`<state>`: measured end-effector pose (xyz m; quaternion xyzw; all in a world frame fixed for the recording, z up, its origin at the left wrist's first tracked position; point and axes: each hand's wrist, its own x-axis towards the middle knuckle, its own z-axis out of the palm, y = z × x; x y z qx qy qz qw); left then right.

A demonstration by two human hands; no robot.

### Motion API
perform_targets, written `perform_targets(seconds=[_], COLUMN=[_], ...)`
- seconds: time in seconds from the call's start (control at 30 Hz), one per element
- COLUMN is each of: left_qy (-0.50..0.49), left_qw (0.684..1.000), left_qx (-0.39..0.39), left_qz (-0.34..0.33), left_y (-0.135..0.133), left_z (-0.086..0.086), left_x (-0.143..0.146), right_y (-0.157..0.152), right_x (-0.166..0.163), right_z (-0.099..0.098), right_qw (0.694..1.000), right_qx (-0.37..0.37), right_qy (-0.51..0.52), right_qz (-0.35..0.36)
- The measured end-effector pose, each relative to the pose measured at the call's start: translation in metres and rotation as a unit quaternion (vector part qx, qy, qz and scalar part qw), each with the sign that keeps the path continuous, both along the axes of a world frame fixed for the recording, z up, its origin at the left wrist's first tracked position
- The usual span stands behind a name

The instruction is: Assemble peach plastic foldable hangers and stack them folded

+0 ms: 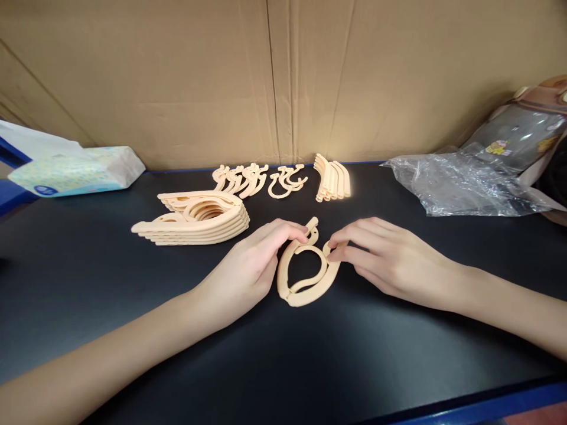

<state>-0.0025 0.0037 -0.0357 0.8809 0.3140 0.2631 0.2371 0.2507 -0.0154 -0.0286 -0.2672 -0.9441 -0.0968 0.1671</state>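
A beige plastic folding hanger (310,292) lies folded on the black tabletop, its hook curled inside the two arms. On its left arm, near the upper end, the fingers of my left hand (254,260) are closed. My right hand (390,260) pinches the end of the other arm with thumb and fingers, partly covering it. To the left sits a stack of folded hangers (204,221). Behind the hands lie a row of small curved beige pieces (243,180), several loose hooks (287,180) and a group of curved arm pieces (332,177).
A tissue pack (84,171) is at the back left of the black table (283,366). Crumpled clear plastic bags (465,180) lie at the back right, beside a transparent bottle (518,130). Brown cardboard (199,77) stands along the table's back edge.
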Motion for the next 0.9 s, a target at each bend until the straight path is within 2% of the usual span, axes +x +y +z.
perform_targets(seconds=[0.17, 0.3, 0.53, 0.9], left_qy=[0.025, 0.049, 0.062, 0.098], left_qw=[0.999, 0.998, 0.997, 0.995], left_qx=[0.042, 0.038, 0.044, 0.015], left_qz=[0.000, 0.002, -0.019, -0.027], left_y=[-0.0004, -0.0026, -0.0059, -0.0055], left_z=[0.0002, 0.0034, 0.0046, 0.0033], left_x=[0.0018, 0.0026, 0.0014, 0.0016], right_y=[0.0052, 0.0043, -0.0007, -0.0022], right_x=[0.0038, 0.0029, 0.0029, -0.0036], right_z=[-0.0051, -0.0069, -0.0022, 0.0009], right_qw=[0.997, 0.993, 0.989, 0.980], right_qx=[0.021, -0.009, -0.073, -0.188], right_qy=[0.015, 0.065, 0.106, 0.060], right_qz=[-0.073, -0.101, -0.072, 0.016])
